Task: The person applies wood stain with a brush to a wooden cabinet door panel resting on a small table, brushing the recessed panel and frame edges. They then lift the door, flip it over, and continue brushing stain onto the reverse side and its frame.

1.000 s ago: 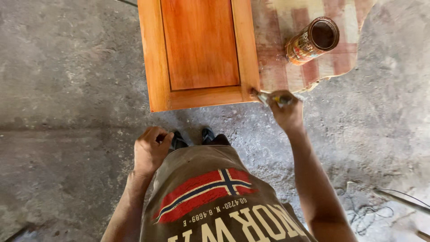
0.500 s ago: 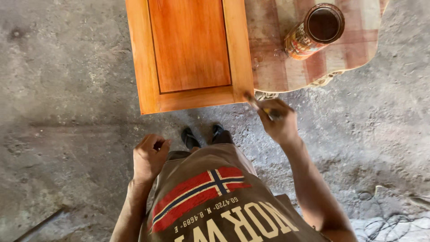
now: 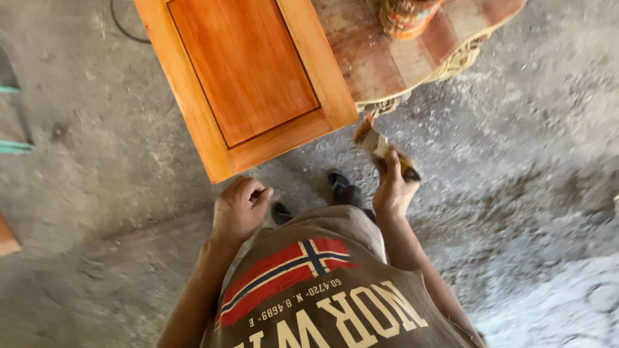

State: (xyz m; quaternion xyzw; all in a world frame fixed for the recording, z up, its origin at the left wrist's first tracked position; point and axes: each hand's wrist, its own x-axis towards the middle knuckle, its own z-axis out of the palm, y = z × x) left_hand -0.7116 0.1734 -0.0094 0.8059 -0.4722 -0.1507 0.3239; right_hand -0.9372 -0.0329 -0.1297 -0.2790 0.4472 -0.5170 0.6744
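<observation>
My right hand (image 3: 391,187) grips a paintbrush (image 3: 377,144) whose bristles point up toward the near corner of an orange varnished wooden panel door (image 3: 245,71), a little apart from it. The door lies flat with a raised centre panel. My left hand (image 3: 240,207) hangs loosely curled below the door's near edge, holding nothing. A rusty can (image 3: 406,13) stands at the top edge on a round cloth-covered table (image 3: 380,61), only its lower part in view.
Rough grey concrete floor (image 3: 529,148) spreads all around. My dark shoes (image 3: 342,190) stand just below the door. A dark cable (image 3: 122,26) curls at the top left. Green strips (image 3: 13,147) lie at the left edge, and a brown piece (image 3: 6,235) below them.
The view has swung, so the door and table now look tilted. My right hand with the brush has drawn back from the door's corner. The left hand stays by my hip.
</observation>
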